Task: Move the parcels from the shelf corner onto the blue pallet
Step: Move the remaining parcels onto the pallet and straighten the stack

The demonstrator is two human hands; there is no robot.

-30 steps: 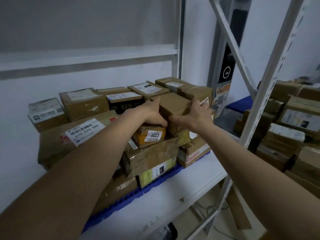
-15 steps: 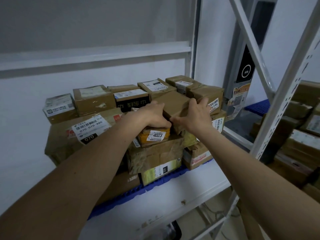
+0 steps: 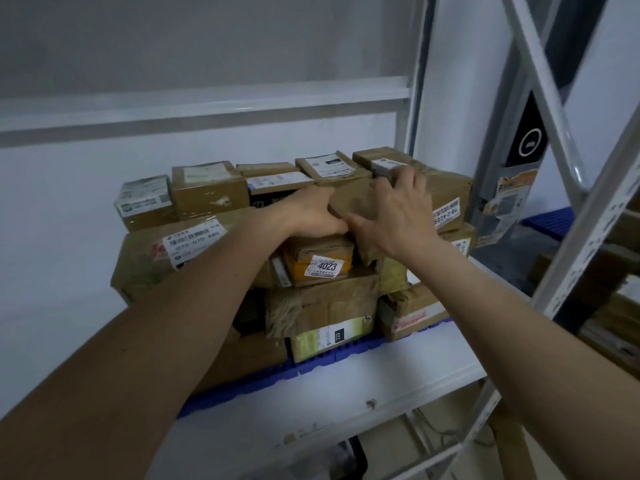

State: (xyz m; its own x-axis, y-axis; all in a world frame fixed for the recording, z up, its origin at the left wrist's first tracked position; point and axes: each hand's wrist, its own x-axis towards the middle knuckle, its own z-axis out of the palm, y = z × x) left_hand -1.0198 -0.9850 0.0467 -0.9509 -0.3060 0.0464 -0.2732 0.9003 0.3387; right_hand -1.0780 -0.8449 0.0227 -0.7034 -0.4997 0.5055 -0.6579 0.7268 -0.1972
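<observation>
Parcels stacked on the blue pallet, which sits on the white shelf against the wall; only one view, head camera, so we go through that. We see both bare arms reaching in from below. Left hand and right hand are both clamped on one plain brown box at the top middle of the pile, left hand curled over its left edge, right hand with fingers spread over the top right, thumbs close together at the front. We cannot tell if the box is lifted or resting on the stack. Just below the hands we see an orange parcel with a white 4023 sticker, sitting on a taped brown carton, and under that a yellow-green box touching the pallet. Left of the left forearm, a large brown parcel with a barcode label reading 070 070 A80. Back row along the wall: several small cartons with white labels, e.g. a grey-labelled one at far left. Right side, a small carton with red print at the pallet edge. Grey shelf uprights frame the right, more cartons blurred beyond.
</observation>
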